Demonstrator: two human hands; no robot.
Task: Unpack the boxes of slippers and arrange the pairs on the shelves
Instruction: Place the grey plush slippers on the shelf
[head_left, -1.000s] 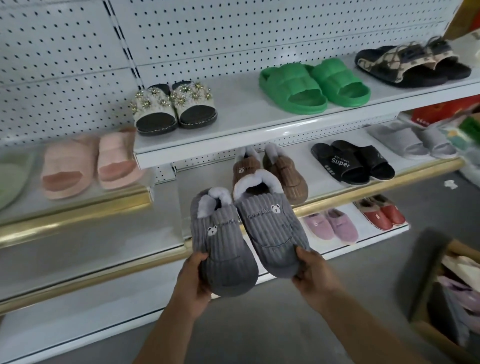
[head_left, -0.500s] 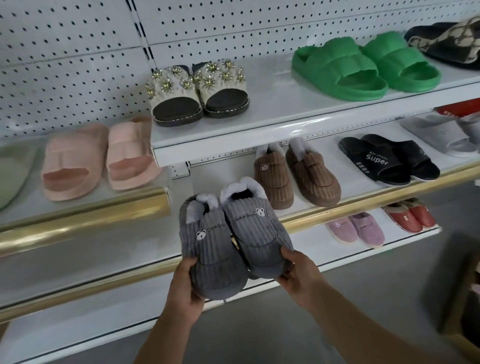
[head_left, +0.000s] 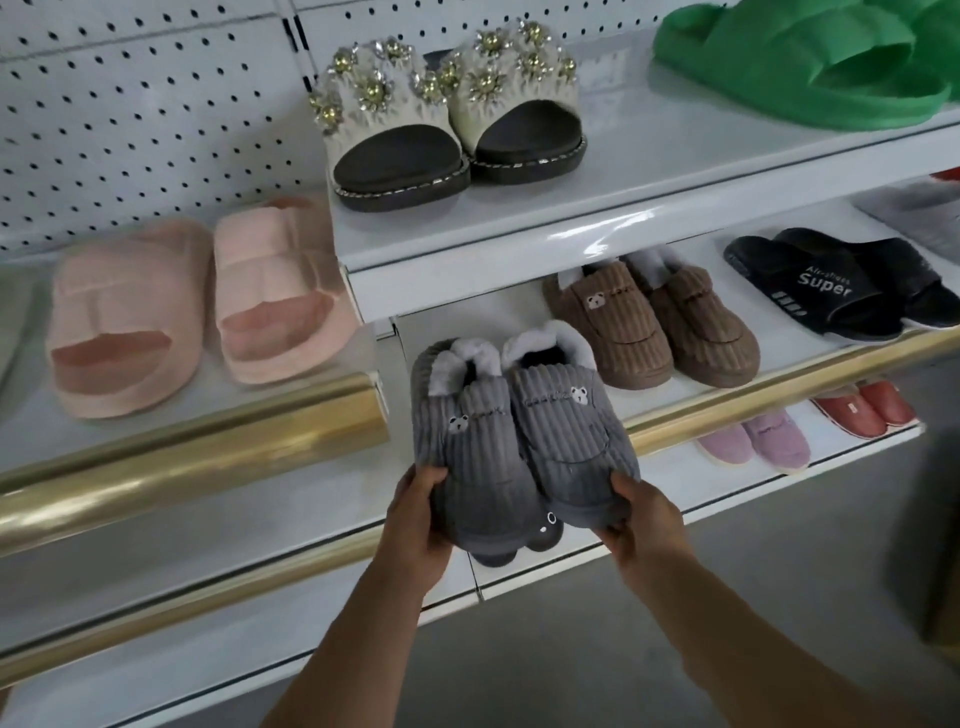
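I hold a pair of grey ribbed slippers with fleece lining and small bear faces. My left hand (head_left: 421, 519) grips the toe of the left grey slipper (head_left: 467, 447). My right hand (head_left: 641, 514) grips the toe of the right grey slipper (head_left: 561, 431). The two slippers are pressed side by side, heels pointing at the shelves, in the air in front of the gold rail of the middle shelf (head_left: 779, 387). A matching brown pair (head_left: 649, 325) stands on that shelf just to the right of them.
Jewelled white sandals (head_left: 447, 119) and green slides (head_left: 800, 62) sit on the upper shelf (head_left: 597, 208). Pink slides (head_left: 197, 306) rest on the left shelf behind a gold rail (head_left: 197, 441). Black "Super" slides (head_left: 836, 283), lilac slippers (head_left: 753, 441) and red slippers (head_left: 862, 413) lie at the right.
The view has moved closer and to the left along the shelves. The grey pair has been brought together and carried toward the middle shelf, left of the brown pair.
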